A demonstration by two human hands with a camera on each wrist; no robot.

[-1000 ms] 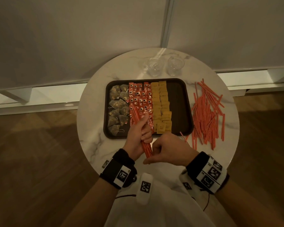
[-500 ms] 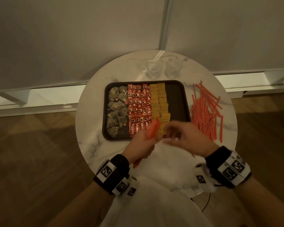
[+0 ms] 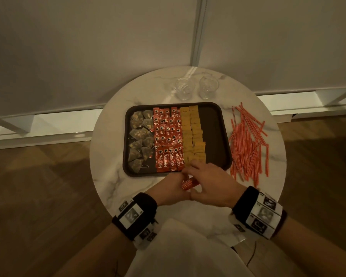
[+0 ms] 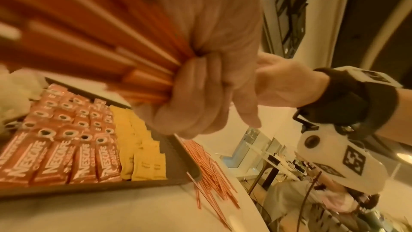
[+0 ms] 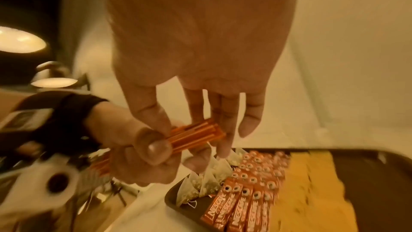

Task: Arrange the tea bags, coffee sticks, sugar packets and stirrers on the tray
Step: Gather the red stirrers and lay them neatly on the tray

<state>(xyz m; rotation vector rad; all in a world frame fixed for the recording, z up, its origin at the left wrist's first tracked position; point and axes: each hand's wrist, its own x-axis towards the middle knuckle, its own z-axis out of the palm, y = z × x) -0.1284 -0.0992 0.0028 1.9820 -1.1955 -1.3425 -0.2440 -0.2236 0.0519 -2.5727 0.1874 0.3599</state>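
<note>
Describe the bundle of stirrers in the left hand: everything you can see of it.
The bundle of stirrers is a tight sheaf of thin orange-red sticks, plastic by the look, ends roughly flush. The left hand grips it around the middle, above the table just in front of the tray. The right hand has its fingers straight, touching the bundle's end.

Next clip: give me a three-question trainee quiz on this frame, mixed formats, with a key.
1. True or false: the loose stirrers lie on the tray.
2. The left hand grips: A) tea bags B) a bundle of stirrers C) a glass
3. Fill in: on the tray, the coffee sticks lie between the tea bags and the ____.

Key: 1 false, they lie on the table right of the tray; 2 B; 3 sugar packets.
</note>
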